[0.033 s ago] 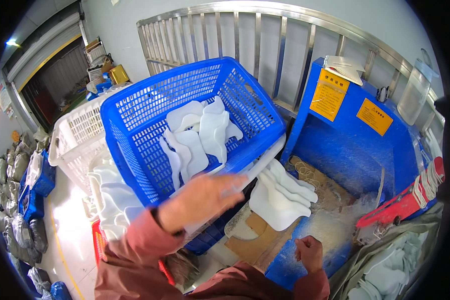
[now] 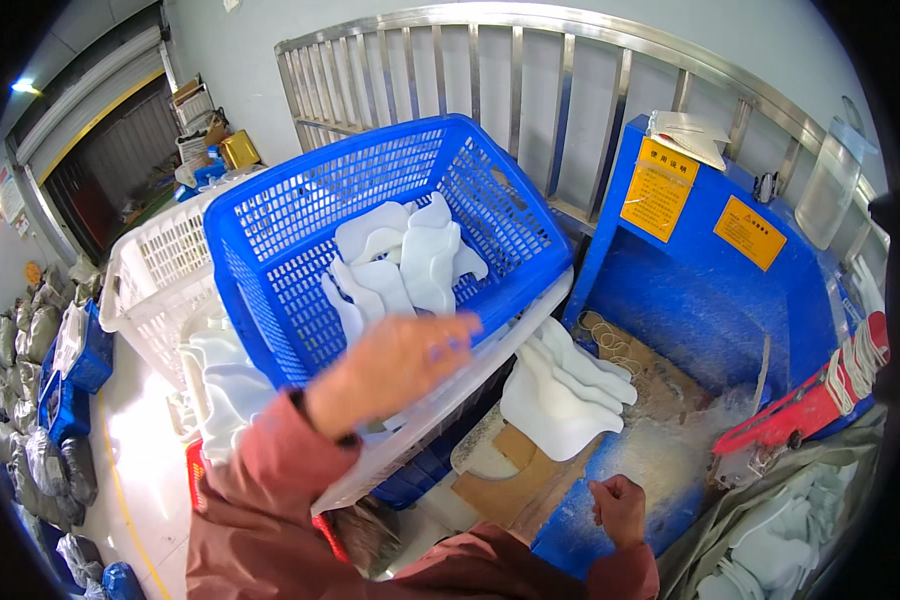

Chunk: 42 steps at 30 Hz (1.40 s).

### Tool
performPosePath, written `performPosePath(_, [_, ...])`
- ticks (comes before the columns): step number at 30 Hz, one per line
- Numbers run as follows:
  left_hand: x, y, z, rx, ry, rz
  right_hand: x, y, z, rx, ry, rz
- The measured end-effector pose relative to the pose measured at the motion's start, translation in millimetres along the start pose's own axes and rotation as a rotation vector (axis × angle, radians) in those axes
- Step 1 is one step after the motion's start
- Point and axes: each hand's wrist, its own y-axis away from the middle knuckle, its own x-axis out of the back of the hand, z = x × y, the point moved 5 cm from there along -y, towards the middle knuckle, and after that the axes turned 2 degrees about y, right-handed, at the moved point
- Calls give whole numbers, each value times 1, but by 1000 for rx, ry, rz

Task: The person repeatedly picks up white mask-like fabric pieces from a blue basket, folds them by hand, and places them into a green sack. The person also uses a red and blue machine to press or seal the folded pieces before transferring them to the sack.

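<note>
Evidently, the left hand is what has just changed; it has shifted slightly farther and to the left, over the near rim of the blue basket; motion blur hides its fingers, so I cannot tell whether it grasps anything or has released it; the white curved pieces inside the basket lie much as a moment ago, overlapping toward its middle, some now partly hidden behind that hand; to the right, the stack of white pieces rests on the dusty worktop, apparently unchanged, so the handling seems no further along, the difference being chiefly in the hand's place; the right hand has stayed at the near side of the worktop, its fingers curled inward with nothing visible in them, well apart from the basket and nearest to the stack; more pale pieces lie left of the basket, near the white crate; a red tool stands at the far right.
</note>
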Motion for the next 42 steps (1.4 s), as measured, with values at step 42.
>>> performPosePath(42, [91, -88, -149, 59, -603, -57, 14, 98, 19, 272, 97, -26])
